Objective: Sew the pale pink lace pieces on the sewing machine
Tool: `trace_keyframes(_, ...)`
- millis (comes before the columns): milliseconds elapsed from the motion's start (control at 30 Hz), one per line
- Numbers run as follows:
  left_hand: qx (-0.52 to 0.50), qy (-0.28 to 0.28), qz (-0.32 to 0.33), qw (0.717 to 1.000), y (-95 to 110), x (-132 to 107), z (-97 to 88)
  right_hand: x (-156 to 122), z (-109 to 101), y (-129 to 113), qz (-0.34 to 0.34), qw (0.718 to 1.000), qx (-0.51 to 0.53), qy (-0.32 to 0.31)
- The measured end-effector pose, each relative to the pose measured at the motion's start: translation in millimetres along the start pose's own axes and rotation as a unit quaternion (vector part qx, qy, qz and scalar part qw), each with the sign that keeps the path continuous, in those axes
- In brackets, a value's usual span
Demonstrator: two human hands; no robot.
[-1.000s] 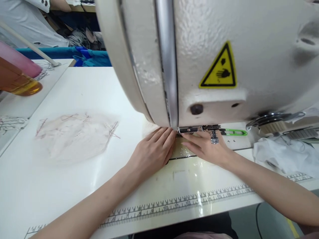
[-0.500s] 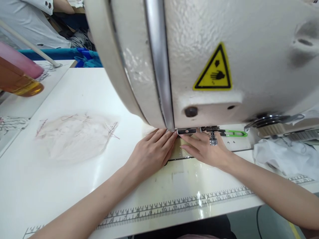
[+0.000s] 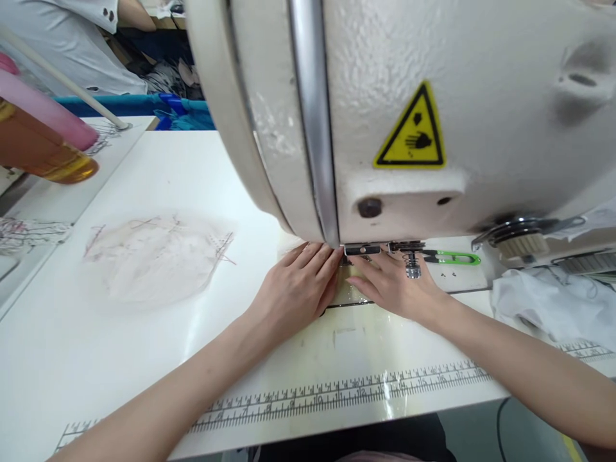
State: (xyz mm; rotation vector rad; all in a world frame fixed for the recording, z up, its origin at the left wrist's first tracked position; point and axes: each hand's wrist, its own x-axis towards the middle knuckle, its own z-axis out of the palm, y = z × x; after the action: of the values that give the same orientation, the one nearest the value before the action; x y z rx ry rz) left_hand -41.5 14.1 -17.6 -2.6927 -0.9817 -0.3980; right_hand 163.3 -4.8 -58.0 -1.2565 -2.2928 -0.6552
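My left hand (image 3: 301,279) lies palm down at the sewing machine (image 3: 385,128), its fingers stretched forward beside the presser-foot area. A sliver of pale material (image 3: 289,242) shows past those fingertips; whether they press on it I cannot tell. On the other side of the foot, my right hand (image 3: 402,285) rests low with thumb and fingers apart, some fingertips hidden behind the metal parts. Nothing shows gripped in either hand. Green-handled thread snips (image 3: 457,258) lie just beyond the right hand, on the machine bed.
A crumpled white cloth (image 3: 553,301) sits at the right. A printed ruler (image 3: 337,403) runs along the table's front edge. Left are a pale patch with reddish lines (image 3: 158,260), a pink bottle (image 3: 58,106) and an amber bottle (image 3: 43,144). Another person's white garment (image 3: 62,45) shows behind.
The view has shifted a little, so the table's left side appears farther right. Both hands stay in nearly the same place beside the presser foot.
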Motion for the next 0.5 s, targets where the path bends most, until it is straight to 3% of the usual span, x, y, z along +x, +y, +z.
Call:
trace_keyframes(233, 0.002, 0.011, -0.002, 1.0, 0, -1, 1.3, 7, -12, 1, -0.012, 1.0, -0.025, 0.007)
trace_keyframes(400, 0.004, 0.014, -0.014, 1.0, 1, -2, 2.7, 12, -21, 9, -0.027, 0.999, 0.018, -0.034)
trace_keyframes(500, 0.002, 0.001, -0.023, 1.0, 7, -4, 1.5, 12, -21, 13, -0.031, 0.999, 0.002, -0.009)
